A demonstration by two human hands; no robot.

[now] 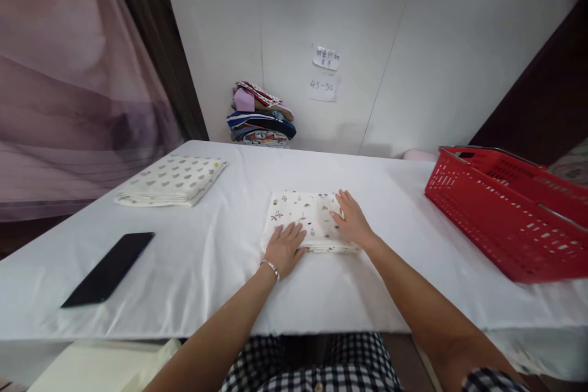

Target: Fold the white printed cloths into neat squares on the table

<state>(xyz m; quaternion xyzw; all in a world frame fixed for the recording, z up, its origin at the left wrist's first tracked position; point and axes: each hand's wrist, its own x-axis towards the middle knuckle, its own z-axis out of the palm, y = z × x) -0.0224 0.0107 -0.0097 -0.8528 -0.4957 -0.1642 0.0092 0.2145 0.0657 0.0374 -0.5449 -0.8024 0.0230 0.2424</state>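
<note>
Head camera view, looking down at a table covered with a smooth white cloth (pixel 220 282). Both of my bare hands lie flat, fingers stretched out and gripping nothing, on a folded white fabric square printed with small coloured motifs (pixel 303 217). That folded piece sits near the middle of the table, just in front of me. My left hand (pixel 285 248) presses on its near left corner, with a thin silver bracelet (pixel 271 267) at the wrist. My right hand (pixel 351 219) rests palm down on its right side, fingers pointing away from me.

Further left, towards the far edge of the table, lies a second folded white fabric piece dotted with small grey shapes (pixel 172 180), well apart from my hands. Nearer to me on the left, a flat black phone (pixel 109 268) lies face down or dark on the cloth. On the right stands a red plastic basket with slotted walls and metal handles (pixel 509 214), tilted across the table's corner. Against the white back wall sits a stack of folded multicoloured fabrics (pixel 261 116), and two small paper notes (pixel 324 73) are stuck on the wall beside it. My lap shows black-and-white checked clothing (pixel 312 364) below the table edge.
</note>
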